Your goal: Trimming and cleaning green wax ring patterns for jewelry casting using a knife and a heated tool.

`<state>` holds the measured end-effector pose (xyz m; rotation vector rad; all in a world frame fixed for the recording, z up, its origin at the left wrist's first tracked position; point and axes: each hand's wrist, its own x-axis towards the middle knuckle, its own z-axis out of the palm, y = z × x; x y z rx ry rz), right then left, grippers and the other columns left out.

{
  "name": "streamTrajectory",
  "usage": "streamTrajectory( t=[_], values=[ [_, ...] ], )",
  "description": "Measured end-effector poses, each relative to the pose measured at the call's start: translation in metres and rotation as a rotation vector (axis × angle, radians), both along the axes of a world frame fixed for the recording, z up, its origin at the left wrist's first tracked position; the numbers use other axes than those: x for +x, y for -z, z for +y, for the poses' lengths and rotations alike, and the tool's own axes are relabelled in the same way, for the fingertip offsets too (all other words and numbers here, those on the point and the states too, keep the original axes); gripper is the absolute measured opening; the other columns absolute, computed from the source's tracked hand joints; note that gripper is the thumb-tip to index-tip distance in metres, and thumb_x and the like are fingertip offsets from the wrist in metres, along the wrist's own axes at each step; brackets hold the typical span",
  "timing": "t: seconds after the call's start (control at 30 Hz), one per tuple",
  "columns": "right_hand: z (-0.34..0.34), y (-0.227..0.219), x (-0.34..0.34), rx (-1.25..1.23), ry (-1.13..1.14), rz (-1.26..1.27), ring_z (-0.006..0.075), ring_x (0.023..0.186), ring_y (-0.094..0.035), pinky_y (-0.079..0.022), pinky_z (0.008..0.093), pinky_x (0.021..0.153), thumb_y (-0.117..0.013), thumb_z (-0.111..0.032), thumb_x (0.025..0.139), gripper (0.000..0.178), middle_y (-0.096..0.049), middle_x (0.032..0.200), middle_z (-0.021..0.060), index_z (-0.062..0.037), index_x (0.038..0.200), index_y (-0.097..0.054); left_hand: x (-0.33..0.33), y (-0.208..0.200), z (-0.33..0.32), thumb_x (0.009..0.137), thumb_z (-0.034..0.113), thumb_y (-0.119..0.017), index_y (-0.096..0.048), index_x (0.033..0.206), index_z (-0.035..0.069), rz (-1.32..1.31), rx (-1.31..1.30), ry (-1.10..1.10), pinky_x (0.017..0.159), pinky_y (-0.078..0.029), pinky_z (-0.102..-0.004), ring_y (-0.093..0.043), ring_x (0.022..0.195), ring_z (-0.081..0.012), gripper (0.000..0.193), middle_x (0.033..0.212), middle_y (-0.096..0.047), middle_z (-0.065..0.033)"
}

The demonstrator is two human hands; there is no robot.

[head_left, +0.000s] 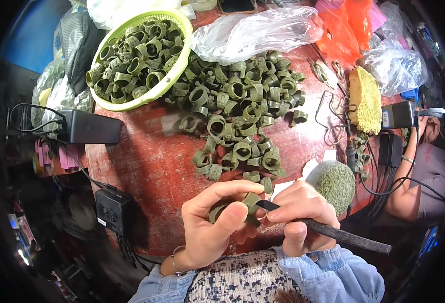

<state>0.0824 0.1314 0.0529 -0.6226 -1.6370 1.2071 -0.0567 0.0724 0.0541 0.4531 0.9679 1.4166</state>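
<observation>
My left hand (207, 222) is closed around a dark green ring (251, 202), pinched between thumb and forefinger near the table's front edge. Another green ring-like piece (216, 212) shows within the curl of that hand. My right hand (305, 214) grips a knife (351, 237) with a long dark handle pointing to the lower right. Its black angled blade sits right at the held ring; whether it touches cannot be made out. Just beyond my hands, a heap of similar green rings (242, 91) spreads over the red worn table (146, 187).
A yellow-green basket (179, 70) full of rings stands at the far left. Behind the heap lies a clear plastic bag (257, 38). To the right are a yellow sponge (364, 101), a round green speckled pad (336, 187), black cables and a person's arm (406, 174). Black power boxes (114, 209) sit left.
</observation>
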Motion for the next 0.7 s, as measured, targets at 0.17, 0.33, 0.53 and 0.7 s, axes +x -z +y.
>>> streamTrajectory(
  t=[0.17, 0.33, 0.53, 0.7],
  values=[
    [0.001, 0.003, -0.002, 0.155, 0.069, -0.075, 0.0194, 0.061, -0.054, -0.044, 0.0291, 0.059, -0.06, -0.014, 0.081, 0.012, -0.058, 0.072, 0.006, -0.0032, 0.085, -0.06, 0.0, 0.0, -0.001, 0.083, 0.019, -0.061, -0.058, 0.102, -0.002, 0.155, -0.021, 0.028, 0.044, -0.038, -0.0164, -0.052, 0.055, -0.0048, 0.028, 0.077, -0.06, -0.0051],
    [0.0, -0.001, 0.003, 0.252, 0.093, -0.11, 0.0191, 0.063, -0.051, -0.043, 0.0286, 0.06, -0.062, -0.011, 0.077, 0.012, -0.057, 0.074, 0.0046, -0.0033, 0.086, -0.06, 0.003, -0.004, 0.003, 0.082, 0.015, -0.061, -0.059, 0.102, -0.002, 0.174, -0.022, 0.066, 0.045, -0.037, -0.0163, -0.05, 0.054, -0.004, 0.026, 0.075, -0.06, -0.0039],
    [0.004, 0.0, -0.001, 0.427, 0.014, -0.184, 0.0182, 0.063, -0.05, -0.043, 0.0284, 0.059, -0.066, -0.009, 0.072, 0.017, -0.057, 0.075, 0.0046, -0.0031, 0.088, -0.061, 0.0, 0.003, 0.0, 0.081, 0.013, -0.062, -0.059, 0.102, -0.002, 0.191, -0.005, 0.032, 0.046, -0.037, -0.0164, -0.05, 0.057, -0.0039, 0.026, 0.076, -0.06, -0.0037],
    [-0.003, -0.001, 0.002, 0.262, 0.038, -0.065, 0.0172, 0.062, -0.053, -0.043, 0.0283, 0.055, -0.063, -0.016, 0.078, 0.014, -0.058, 0.07, 0.0046, -0.003, 0.085, -0.063, 0.003, 0.009, 0.001, 0.081, 0.013, -0.062, -0.057, 0.105, -0.002, 0.229, 0.05, -0.033, 0.046, -0.04, -0.017, -0.052, 0.06, -0.0061, 0.029, 0.083, -0.061, -0.0071]
  ],
)
